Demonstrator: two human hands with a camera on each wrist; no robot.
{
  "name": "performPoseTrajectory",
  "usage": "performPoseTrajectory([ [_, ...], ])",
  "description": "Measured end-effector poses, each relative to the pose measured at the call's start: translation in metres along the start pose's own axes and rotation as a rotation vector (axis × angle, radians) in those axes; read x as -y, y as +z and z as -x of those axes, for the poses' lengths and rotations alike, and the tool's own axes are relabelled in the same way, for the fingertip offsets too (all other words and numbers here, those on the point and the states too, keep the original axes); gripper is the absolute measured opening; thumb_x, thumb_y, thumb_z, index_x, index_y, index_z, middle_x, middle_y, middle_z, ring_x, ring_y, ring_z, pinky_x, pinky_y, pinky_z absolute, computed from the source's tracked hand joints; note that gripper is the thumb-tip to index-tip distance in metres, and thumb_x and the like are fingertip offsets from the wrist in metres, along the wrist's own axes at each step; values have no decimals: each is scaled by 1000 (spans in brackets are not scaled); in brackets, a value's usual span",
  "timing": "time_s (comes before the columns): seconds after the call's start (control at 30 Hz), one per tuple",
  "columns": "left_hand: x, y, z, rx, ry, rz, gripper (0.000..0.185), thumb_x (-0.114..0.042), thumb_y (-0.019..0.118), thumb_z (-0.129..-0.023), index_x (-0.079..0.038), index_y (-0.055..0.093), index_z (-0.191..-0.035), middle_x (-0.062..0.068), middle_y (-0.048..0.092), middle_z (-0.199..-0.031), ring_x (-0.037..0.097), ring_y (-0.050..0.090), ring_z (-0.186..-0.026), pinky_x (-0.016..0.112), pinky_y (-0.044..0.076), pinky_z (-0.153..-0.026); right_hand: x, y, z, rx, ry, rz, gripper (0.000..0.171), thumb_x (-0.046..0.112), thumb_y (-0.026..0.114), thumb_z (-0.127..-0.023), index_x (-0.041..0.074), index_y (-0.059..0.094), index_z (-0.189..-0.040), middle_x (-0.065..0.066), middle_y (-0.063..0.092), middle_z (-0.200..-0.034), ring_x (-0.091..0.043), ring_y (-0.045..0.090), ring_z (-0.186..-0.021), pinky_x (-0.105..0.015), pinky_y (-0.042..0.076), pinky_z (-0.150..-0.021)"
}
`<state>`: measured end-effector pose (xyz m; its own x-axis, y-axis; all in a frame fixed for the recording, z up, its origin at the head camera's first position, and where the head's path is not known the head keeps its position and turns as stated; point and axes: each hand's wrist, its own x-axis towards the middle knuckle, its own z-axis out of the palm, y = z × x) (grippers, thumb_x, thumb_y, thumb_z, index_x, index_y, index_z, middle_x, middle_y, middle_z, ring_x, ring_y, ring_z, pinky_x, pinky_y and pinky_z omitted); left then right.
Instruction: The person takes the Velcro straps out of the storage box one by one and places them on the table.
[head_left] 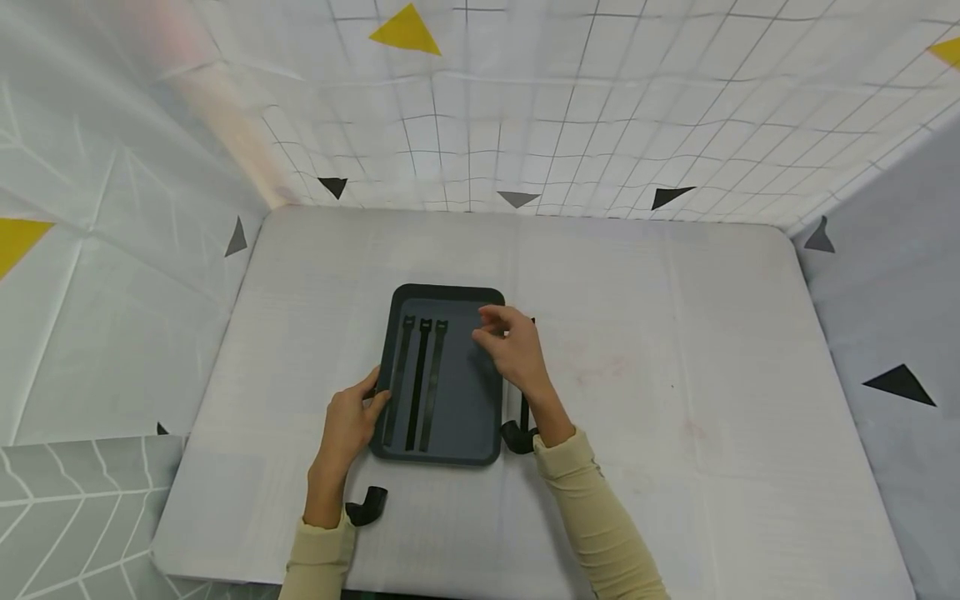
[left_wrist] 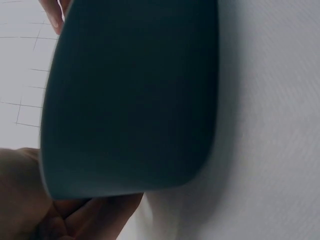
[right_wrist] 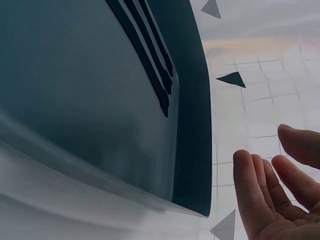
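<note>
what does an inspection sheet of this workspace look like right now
surface: white table, bare over most of its right side
job's things: dark tray holding three black straps laid side by side
clutter: black strap beside the tray's right edge, partly hidden; small black curved piece near the left wrist
grippers: left hand grips the tray's left rim; right hand hovers open above the tray
cables: nothing seen
surroundings: white grid-patterned walls with yellow and dark triangles

Both my hands bare: left hand (head_left: 348, 425), right hand (head_left: 516, 346). Long pale-yellow sleeves (head_left: 600, 517), cuffs seemingly ribbed, ending at wrists. No rings or watch visible, though head view is small.
</note>
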<state>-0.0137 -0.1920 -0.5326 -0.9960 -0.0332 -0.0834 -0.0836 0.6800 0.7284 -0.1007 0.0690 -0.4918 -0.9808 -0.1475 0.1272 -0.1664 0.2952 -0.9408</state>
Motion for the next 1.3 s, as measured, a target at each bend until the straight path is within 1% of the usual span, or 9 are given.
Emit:
performPoseTrajectory([
  [0.13,0,0,0,-1,-5,0,50,-13,68,-94,0,53,-140,24,68,-112,42,61,-112,56,48,-91,-1,3,0,3,-3,2,35,-1,72,-88,-11,63,-120,-27,65,-112,-35,64,-96,-48,52,-84],
  [0.37,-1,-1,0,8,-9,3,50,-13,67,-95,0,52,-141,25,68,-112,42,61,-111,55,49,-89,-2,7,0,15,30,15,33,1,72,-89,-6,65,-120,-24,65,-112,-31,64,-97,-46,53,-81],
  [0.57,0,-1,0,9,-13,2,51,-14,67,-95,0,52,-141,25,68,-113,42,61,-112,56,48,-91,-4,9,-1,18,21,13,34,-1,72,-88,-8,65,-120,-26,65,-110,-33,63,-97,-47,53,-80],
  [0.87,2,1,-1,-11,18,16,51,-11,68,-94,1,52,-141,25,67,-116,43,60,-113,57,45,-95,-7,15,0,20,64,21,36,3,73,-89,-8,64,-122,-22,65,-110,-31,62,-99,-45,52,-81],
  [1.1,1,0,0,-5,15,6,51,-11,68,-94,2,52,-141,25,66,-116,44,60,-113,57,45,-95,-9,19,0,19,39,35,35,2,72,-89,-8,64,-121,-23,65,-108,-32,63,-96,-46,52,-79],
  [1.3,2,1,0,-9,17,7,51,-11,68,-94,2,52,-141,25,67,-116,44,59,-114,57,45,-95,-9,21,-1,23,48,31,35,2,72,-89,-8,64,-121,-25,65,-109,-33,62,-96,-47,52,-79],
])
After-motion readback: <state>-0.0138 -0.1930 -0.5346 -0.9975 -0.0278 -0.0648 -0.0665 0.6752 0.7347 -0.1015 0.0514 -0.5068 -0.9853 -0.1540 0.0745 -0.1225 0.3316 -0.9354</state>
